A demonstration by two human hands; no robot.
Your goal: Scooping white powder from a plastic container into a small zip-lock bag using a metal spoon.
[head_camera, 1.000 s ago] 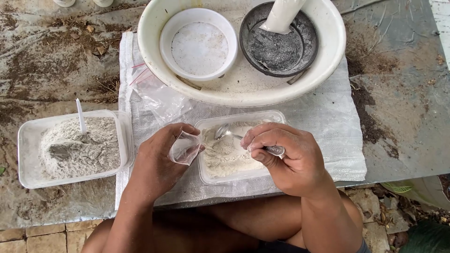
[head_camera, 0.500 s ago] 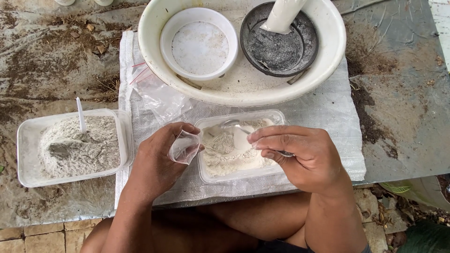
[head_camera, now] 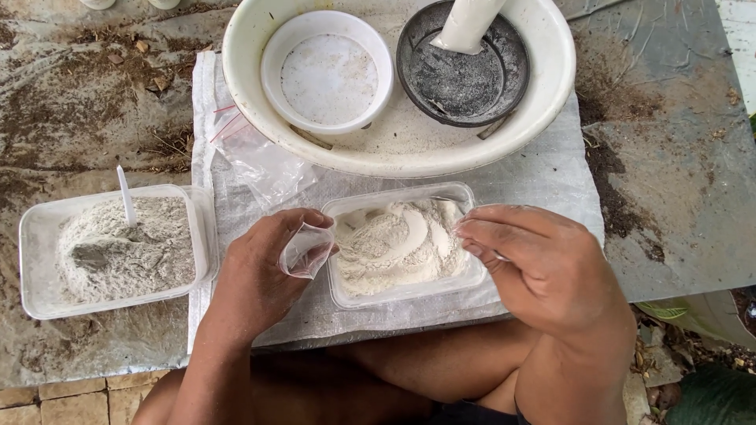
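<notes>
My left hand (head_camera: pixel 260 275) holds a small clear plastic bag (head_camera: pixel 304 250) open at the left edge of a clear plastic container (head_camera: pixel 394 193). The container holds pale whitish powder (head_camera: pixel 402 244) and rests on a white woven cloth (head_camera: pixel 551 173). My right hand (head_camera: pixel 543 267) is pinched on a small spoon (head_camera: pixel 460 222) at the container's right side. The spoon tip touches the powder there, and my fingers hide most of it.
A big white basin (head_camera: pixel 543 102) behind holds a white bowl (head_camera: pixel 272 63) and a dark bowl (head_camera: pixel 465 79) with a white pestle (head_camera: pixel 468 24). At left sits a tray (head_camera: pixel 31 236) of grey powder with a white stick (head_camera: pixel 126 197). Loose clear bags (head_camera: pixel 260 161) lie nearby.
My right hand has drawn the spoon away from the bag's mouth, rightward across the container to its right side. The left hand and bag have stayed in place.
</notes>
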